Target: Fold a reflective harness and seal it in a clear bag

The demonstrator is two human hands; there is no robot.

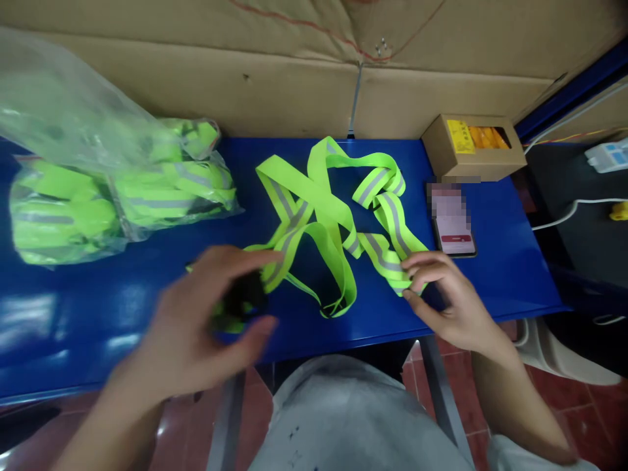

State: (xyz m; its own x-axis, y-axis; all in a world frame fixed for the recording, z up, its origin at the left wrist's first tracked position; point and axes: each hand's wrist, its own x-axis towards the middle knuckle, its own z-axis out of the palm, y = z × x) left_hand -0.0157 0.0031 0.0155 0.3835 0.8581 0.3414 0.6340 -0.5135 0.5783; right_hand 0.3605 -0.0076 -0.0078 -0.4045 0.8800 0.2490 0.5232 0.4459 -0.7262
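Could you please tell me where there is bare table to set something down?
The blue table is bare at its right end, beside the phone and in front of the cardboard box. Another bare patch lies front left, between the bagged straps, the left hand and the front edge. The middle is crowded with loose strapping and the right hand.

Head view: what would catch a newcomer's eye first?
Probably the neon-green, grey-striped fabric straps tangled across the middle of the glossy blue tabletop, pinched at near right by the right hand. Next, clear plastic bags of similar straps at left, then the brown cardboard box at back right.
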